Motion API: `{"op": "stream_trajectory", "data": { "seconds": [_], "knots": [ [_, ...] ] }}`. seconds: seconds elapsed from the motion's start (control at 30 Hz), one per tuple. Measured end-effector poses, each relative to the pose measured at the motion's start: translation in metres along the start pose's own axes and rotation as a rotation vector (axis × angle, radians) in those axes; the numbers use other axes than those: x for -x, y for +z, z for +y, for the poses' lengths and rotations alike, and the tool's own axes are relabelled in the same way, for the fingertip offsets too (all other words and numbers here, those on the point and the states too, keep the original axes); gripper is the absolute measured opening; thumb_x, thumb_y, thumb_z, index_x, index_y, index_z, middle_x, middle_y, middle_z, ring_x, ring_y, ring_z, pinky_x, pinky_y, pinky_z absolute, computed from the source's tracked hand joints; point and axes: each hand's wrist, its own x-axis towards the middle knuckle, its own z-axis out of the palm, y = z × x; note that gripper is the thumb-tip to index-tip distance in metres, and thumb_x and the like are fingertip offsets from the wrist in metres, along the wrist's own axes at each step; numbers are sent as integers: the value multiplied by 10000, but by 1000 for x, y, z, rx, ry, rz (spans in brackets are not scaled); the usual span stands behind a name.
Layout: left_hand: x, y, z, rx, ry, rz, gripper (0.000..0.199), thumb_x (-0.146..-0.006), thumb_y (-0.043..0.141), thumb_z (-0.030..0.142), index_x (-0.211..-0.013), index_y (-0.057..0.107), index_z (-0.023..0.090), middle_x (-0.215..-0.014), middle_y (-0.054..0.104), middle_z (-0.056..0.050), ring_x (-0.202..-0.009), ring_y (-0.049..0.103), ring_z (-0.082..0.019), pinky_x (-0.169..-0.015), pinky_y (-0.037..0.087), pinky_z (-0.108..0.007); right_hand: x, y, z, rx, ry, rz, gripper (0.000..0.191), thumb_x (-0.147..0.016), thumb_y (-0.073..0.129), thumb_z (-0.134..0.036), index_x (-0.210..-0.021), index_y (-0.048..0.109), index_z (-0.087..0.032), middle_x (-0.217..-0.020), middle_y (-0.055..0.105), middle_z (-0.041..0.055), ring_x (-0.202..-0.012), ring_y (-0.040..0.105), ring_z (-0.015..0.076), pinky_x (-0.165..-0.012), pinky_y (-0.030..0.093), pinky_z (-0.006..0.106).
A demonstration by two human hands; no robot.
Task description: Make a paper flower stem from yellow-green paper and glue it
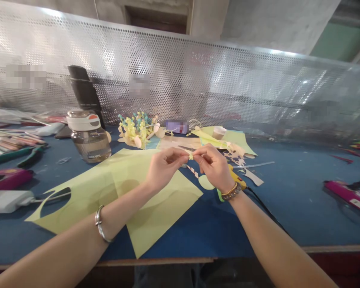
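Note:
My left hand (163, 166) and my right hand (214, 166) meet above the blue table (288, 208). Both pinch a small pale yellow paper piece (191, 156) between fingertips. A red-and-white striped stick (193, 171) slants down from the piece, under my right hand. Large yellow-green paper sheets (123, 192) lie under my left forearm, one with a round hole cut out. A yellow glue gun (237, 180) rests just behind my right wrist, its black cord running toward me. A pale round paper cutout (205, 183) lies near it.
A clear jar with a white lid (88, 136) stands at the back left. A bunch of yellow and blue paper flowers (136, 130), a small cup (219, 133), paper scraps, pens (12, 142), a purple tool (346, 194) and a perforated metal screen (228, 88) surround the area.

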Motion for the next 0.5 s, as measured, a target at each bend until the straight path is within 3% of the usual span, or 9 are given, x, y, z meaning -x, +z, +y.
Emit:
{"op": "stream_trajectory", "data": {
  "seconds": [0.27, 0.5],
  "knots": [
    [0, -1, 2, -120, 42, -5, 99, -767, 656, 276, -761, 644, 177, -728, 678, -7, -676, 625, -135, -619, 503, -240, 0, 2, -1, -99, 26, -34, 109, -889, 542, -271, -821, 566, -189, -787, 486, -30, -435, 475, 23, -410, 376, 199],
    [2, 0, 5, -36, -39, -42, 184, -777, 644, 357, -846, 651, 186, -833, 688, -34, -723, 662, -165, -648, 513, -266, 1, 1, 1, 48, 2, 24, 74, -883, 550, -243, -850, 590, -190, -824, 535, -3, -511, 468, 56, -467, 396, 221]
  ]
}}
